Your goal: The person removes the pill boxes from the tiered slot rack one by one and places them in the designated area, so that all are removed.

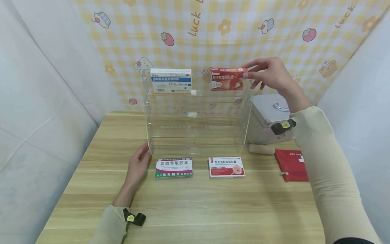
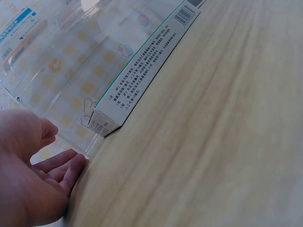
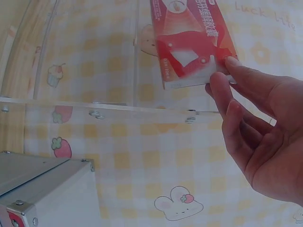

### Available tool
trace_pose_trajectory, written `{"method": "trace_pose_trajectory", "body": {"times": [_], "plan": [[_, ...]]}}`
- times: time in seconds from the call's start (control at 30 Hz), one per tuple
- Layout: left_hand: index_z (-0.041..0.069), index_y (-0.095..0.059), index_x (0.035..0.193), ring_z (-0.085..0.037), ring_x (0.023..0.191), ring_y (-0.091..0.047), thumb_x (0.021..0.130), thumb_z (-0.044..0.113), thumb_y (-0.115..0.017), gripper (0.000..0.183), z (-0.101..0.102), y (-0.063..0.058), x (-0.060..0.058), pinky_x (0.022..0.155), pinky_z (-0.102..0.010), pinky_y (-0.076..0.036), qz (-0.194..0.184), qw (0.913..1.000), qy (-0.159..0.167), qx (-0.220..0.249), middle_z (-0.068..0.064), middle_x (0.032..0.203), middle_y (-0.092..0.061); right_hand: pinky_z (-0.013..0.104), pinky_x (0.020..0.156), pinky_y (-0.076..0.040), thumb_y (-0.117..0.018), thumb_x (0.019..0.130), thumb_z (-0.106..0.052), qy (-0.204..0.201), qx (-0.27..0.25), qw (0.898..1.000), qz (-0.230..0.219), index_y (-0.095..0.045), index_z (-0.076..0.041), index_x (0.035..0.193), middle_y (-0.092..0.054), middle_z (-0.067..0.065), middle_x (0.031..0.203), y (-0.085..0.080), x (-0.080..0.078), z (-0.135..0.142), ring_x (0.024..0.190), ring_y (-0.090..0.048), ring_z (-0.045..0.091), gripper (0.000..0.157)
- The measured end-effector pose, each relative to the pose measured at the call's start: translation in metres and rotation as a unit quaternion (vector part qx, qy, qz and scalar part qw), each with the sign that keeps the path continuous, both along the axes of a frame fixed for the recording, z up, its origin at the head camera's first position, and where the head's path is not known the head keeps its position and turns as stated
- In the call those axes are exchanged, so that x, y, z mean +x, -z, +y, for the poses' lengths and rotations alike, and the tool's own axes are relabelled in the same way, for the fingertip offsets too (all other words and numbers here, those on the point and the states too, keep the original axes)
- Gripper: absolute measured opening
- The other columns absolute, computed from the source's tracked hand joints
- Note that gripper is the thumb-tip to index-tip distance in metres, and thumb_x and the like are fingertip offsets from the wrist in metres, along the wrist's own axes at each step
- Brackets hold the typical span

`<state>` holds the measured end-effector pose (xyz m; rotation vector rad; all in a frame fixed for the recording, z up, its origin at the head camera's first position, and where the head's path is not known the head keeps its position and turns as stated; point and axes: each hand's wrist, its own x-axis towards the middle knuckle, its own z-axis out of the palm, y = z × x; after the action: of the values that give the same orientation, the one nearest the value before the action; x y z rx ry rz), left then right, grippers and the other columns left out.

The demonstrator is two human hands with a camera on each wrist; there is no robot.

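Note:
My right hand (image 1: 266, 73) pinches the right end of a red medicine box (image 1: 226, 80) between thumb and fingers. This box stands upright at the top tier of a clear acrylic display rack (image 1: 195, 149); the right wrist view shows the thumb on its face. At the rack's lower left corner is my left hand (image 1: 140, 166), its bent fingertips right at the side panel. A white and blue medicine box (image 1: 171, 83) leans on the top tier at left. In front of the rack lie a green and pink medicine box (image 1: 174, 168) and a white and red medicine box (image 1: 226, 167).
To the rack's right stands a silver metal case (image 1: 265, 112) with a handle. Before it lie a beige roll (image 1: 261, 149) and a red zipped pouch (image 1: 290, 166), partly behind the right sleeve. A yellow checked cloth (image 1: 195, 40) hangs behind the wooden table (image 1: 189, 210).

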<state>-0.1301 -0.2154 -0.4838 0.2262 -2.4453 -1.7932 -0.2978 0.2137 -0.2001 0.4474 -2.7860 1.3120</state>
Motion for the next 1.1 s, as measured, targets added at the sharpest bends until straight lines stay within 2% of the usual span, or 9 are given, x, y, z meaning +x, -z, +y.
{"method": "trace_pose_trajectory", "body": {"times": [0.3, 0.63, 0.87, 1.1], "plan": [[0.026, -0.041, 0.149, -0.024, 0.133, -0.044, 0.102, 0.040, -0.050, 0.050, 0.001, -0.002, 0.002, 0.109, -0.038, -0.039, -0.005, 1.0000, 0.000, 0.001, -0.007, 0.148, -0.045, 0.024, 0.042, -0.050, -0.076, 0.086, -0.033, 0.007, -0.030, 0.999, 0.026, -0.069, -0.016, 0.123, -0.069, 0.004, 0.109, -0.010, 0.006, -0.003, 0.062, -0.069, 0.022, 0.042], [0.027, -0.042, 0.148, -0.023, 0.132, -0.045, 0.102, 0.042, -0.049, 0.049, 0.000, -0.001, 0.000, 0.108, -0.038, -0.040, -0.001, 1.0000, -0.001, -0.006, -0.006, 0.147, -0.046, 0.022, 0.039, -0.047, -0.077, 0.085, -0.026, 0.008, -0.069, 0.996, 0.050, -0.069, -0.013, 0.123, -0.069, 0.004, 0.108, -0.021, 0.020, -0.007, 0.057, -0.067, 0.019, 0.040], [0.028, -0.042, 0.148, -0.023, 0.133, -0.044, 0.102, 0.042, -0.049, 0.049, -0.001, 0.000, -0.001, 0.108, -0.037, -0.040, -0.002, 1.0000, 0.005, -0.003, -0.006, 0.148, -0.045, 0.022, 0.039, -0.047, -0.078, 0.085, -0.025, 0.014, -0.086, 0.993, 0.074, -0.069, -0.014, 0.123, -0.069, 0.004, 0.110, -0.023, 0.029, -0.005, 0.055, -0.066, 0.018, 0.040], [0.027, -0.041, 0.149, -0.024, 0.133, -0.044, 0.102, 0.040, -0.050, 0.049, -0.001, 0.000, -0.001, 0.108, -0.037, -0.040, -0.008, 0.9999, 0.002, 0.005, -0.007, 0.149, -0.044, 0.023, 0.038, -0.047, -0.081, 0.082, -0.027, 0.024, -0.107, 0.989, 0.098, -0.072, -0.016, 0.118, -0.069, 0.006, 0.110, -0.025, 0.040, -0.003, 0.058, -0.067, 0.023, 0.039]]}}
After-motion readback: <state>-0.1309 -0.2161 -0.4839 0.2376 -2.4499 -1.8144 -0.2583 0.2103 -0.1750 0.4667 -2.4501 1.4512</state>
